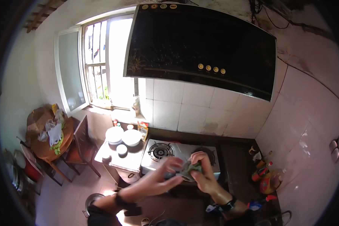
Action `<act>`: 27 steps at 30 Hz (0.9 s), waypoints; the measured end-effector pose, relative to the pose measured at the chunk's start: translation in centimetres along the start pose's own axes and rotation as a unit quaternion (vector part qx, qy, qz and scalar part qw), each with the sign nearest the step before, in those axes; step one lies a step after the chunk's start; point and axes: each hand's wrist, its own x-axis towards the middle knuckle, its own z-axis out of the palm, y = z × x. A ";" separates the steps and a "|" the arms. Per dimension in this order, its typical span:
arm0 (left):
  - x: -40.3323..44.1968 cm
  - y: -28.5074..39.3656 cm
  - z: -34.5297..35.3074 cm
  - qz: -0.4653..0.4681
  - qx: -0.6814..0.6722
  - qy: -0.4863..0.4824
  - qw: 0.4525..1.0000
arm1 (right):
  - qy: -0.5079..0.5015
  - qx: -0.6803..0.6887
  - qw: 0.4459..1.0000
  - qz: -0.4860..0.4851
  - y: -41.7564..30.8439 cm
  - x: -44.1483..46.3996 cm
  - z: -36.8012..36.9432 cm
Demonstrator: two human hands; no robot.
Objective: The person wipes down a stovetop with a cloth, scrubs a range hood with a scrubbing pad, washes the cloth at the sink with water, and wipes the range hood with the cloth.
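My right hand (202,174) is closed around a crumpled green-grey rag-like piece (192,170), held in the air in front of the gas stove (150,160). Its exact kind is hard to make out. Just left of it, my left hand (166,176) has its fingers spread and slightly blurred by motion. That hand looks apart from the crumpled piece, or at most brushes its edge. Behind the hands, the stove's left burner (161,150) shows fully, while the right burner (205,152) is partly covered by my right hand.
White bowls (132,138) and plates stand on the side counter (130,161) at left. Bottles (260,174) line the right wall. A range hood (203,45) hangs above the stove. A round table (69,132) and wooden chair (84,141) stand by the window.
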 end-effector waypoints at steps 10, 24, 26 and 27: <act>-0.6 -7.9 -1.5 -0.195 -0.270 0.187 0.924 | 0.054 -0.152 0.980 0.113 7.8 1.8 3.0; -0.6 -10.8 -5.0 -0.216 -0.193 0.153 0.945 | -0.021 -0.128 0.985 0.110 13.3 2.7 0.8; -0.4 -10.6 -6.2 -0.241 -0.264 0.124 0.926 | 0.073 0.153 0.972 0.163 12.1 2.8 1.1; -0.2 -10.5 -6.7 -0.245 -0.272 0.112 0.924 | 0.093 0.247 0.950 0.167 11.7 3.0 1.4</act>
